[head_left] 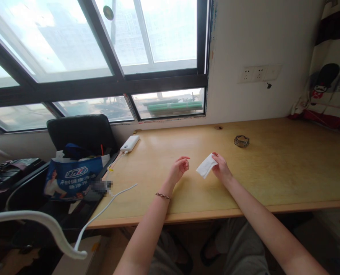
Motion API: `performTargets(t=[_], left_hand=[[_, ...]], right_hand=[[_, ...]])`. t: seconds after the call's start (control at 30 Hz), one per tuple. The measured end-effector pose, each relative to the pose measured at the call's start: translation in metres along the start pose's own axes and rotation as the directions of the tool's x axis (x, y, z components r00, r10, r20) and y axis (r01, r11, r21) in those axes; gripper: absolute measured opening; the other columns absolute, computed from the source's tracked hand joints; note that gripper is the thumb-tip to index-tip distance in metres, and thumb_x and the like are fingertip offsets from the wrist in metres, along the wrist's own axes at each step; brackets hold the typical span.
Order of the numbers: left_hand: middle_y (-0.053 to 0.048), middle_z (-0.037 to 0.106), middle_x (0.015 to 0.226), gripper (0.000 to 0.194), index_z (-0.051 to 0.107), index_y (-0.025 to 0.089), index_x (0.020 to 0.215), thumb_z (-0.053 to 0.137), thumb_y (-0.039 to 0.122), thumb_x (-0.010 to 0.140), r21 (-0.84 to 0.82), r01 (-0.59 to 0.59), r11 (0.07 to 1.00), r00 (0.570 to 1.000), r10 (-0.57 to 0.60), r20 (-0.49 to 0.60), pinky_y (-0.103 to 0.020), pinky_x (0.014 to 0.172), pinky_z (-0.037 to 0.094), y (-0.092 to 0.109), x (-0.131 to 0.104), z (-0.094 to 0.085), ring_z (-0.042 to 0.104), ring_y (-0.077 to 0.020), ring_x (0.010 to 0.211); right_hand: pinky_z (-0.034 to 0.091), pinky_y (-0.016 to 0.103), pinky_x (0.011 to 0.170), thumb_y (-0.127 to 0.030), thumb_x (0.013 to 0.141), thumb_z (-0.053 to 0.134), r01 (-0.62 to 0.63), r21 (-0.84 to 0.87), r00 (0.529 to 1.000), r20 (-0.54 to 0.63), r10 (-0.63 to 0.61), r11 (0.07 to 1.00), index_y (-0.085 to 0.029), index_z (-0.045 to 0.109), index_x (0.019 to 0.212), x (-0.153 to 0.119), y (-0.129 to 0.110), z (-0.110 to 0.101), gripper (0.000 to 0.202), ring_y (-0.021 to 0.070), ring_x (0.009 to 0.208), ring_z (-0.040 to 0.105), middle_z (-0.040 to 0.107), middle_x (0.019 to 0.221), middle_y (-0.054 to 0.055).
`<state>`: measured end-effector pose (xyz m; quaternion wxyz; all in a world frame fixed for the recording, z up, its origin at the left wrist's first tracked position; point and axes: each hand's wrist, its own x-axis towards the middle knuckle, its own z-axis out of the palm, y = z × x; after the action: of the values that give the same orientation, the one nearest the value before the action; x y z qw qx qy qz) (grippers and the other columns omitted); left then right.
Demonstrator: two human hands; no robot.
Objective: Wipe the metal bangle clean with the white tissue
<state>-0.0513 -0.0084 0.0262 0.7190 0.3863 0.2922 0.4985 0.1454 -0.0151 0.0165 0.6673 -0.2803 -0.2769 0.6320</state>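
In the head view my right hand [222,168] grips a folded white tissue [206,165] by its right end, thumb on top. The tissue is held a little above the wooden table [273,172], and its free end points left. Just left of it is my left hand [179,170], apart from the tissue and with nothing in it. Its index finger stretches out while the other fingers curl loosely. A braided bracelet [162,196] circles my left wrist. Beyond my right hand sits a dark, see-through glass ashtray [241,141].
A white power bank [130,143] lies at the table's left edge, with a white cable [112,200] trailing nearby. Left of the table, a blue bag [72,177] rests on a black chair [82,131]. Wall sockets [258,73] and a window are behind; a curtain [327,76] hangs right.
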Motion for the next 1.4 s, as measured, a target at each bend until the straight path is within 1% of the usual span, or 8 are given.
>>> performTargets(t=[0.13,0.33,0.63,0.77,1.0,1.2,1.3,1.4], left_hand=[[-0.005,0.059,0.075,0.025,0.057,0.011,0.087,0.062,0.028,0.069,0.118,0.171,0.978,0.984,-0.176,0.025,-0.022,0.061,0.043,-0.013,-0.003,0.012,0.054,-0.0106,0.068],[-0.01,0.061,0.089,0.035,0.058,0.01,0.099,0.063,0.03,0.07,0.111,0.23,0.967,0.954,-0.246,0.169,-0.024,0.066,0.045,-0.02,-0.011,0.019,0.057,-0.0124,0.072],[-0.006,0.064,0.091,0.063,0.04,0.024,0.124,0.066,0.025,0.066,0.111,0.125,0.986,0.972,-0.144,0.186,-0.022,0.06,0.045,-0.003,-0.014,0.02,0.06,-0.0123,0.067],[-0.008,0.065,0.087,0.054,0.051,0.018,0.114,0.068,0.024,0.063,0.13,0.123,0.984,0.97,-0.147,0.195,-0.022,0.057,0.045,-0.005,-0.014,0.018,0.059,-0.0127,0.064],[-0.01,0.065,0.077,0.029,0.066,0.009,0.085,0.069,0.022,0.058,0.246,0.21,0.946,0.927,-0.272,0.256,-0.031,0.064,0.047,-0.01,-0.015,0.015,0.061,-0.0195,0.067],[-0.01,0.066,0.082,0.029,0.066,0.01,0.086,0.067,0.021,0.06,0.154,0.006,0.988,0.997,-0.017,0.076,-0.035,0.074,0.044,-0.012,-0.007,0.015,0.061,-0.0206,0.074],[-0.009,0.065,0.086,0.031,0.066,0.012,0.09,0.066,0.017,0.06,0.166,-0.082,0.983,0.997,0.079,0.021,-0.034,0.078,0.042,-0.012,-0.003,0.014,0.059,-0.0196,0.08],[-0.008,0.065,0.09,0.034,0.066,0.013,0.092,0.065,0.015,0.058,0.219,-0.091,0.971,0.996,0.087,0.029,-0.031,0.078,0.041,-0.013,-0.003,0.013,0.057,-0.0184,0.082]], right_hand=[[0.044,0.022,0.057,-0.025,0.066,0.061,-0.017,-0.104,0.997,0.076,0.025,0.994,-0.022,0.051,0.087,-0.007,-0.001,0.008,0.024,0.0097,0.061,0.052,0.055,0.073,-0.003],[0.043,0.022,0.057,-0.027,0.065,0.062,-0.018,-0.147,0.988,0.146,0.04,0.989,-0.022,0.049,0.088,-0.012,-0.001,0.013,0.026,0.0099,0.06,0.052,0.054,0.073,-0.003],[0.042,0.022,0.057,-0.026,0.065,0.061,-0.004,-0.171,0.995,0.096,0.021,0.985,-0.022,0.049,0.084,-0.007,0.003,0.01,0.022,0.0106,0.061,0.052,0.055,0.073,-0.003],[0.041,0.022,0.057,-0.027,0.066,0.06,0.005,-0.198,0.996,0.086,0.012,0.98,-0.022,0.048,0.084,-0.006,0.004,0.009,0.022,0.0105,0.062,0.051,0.054,0.074,-0.003],[0.04,0.02,0.052,-0.026,0.068,0.058,0.016,-0.213,0.999,0.05,-0.005,0.977,-0.023,0.05,0.082,-0.004,0.006,0.005,0.017,0.0102,0.059,0.049,0.053,0.07,-0.004],[0.043,0.02,0.057,-0.032,0.069,0.06,0.052,-0.176,0.998,-0.012,-0.055,0.983,-0.024,0.053,0.086,0.001,0.006,0.003,0.02,0.0085,0.062,0.053,0.055,0.076,-0.003],[0.045,0.024,0.064,-0.042,0.072,0.056,-0.025,-0.222,0.996,0.079,0.043,0.975,-0.029,0.052,0.101,-0.005,0.004,0.011,0.032,0.0118,0.074,0.057,0.058,0.096,0.001],[0.045,0.029,0.072,-0.052,0.073,0.05,-0.127,-0.246,0.96,0.214,0.182,0.961,-0.031,0.049,0.111,-0.013,0.002,0.019,0.044,0.015,0.085,0.057,0.055,0.11,0.003]])
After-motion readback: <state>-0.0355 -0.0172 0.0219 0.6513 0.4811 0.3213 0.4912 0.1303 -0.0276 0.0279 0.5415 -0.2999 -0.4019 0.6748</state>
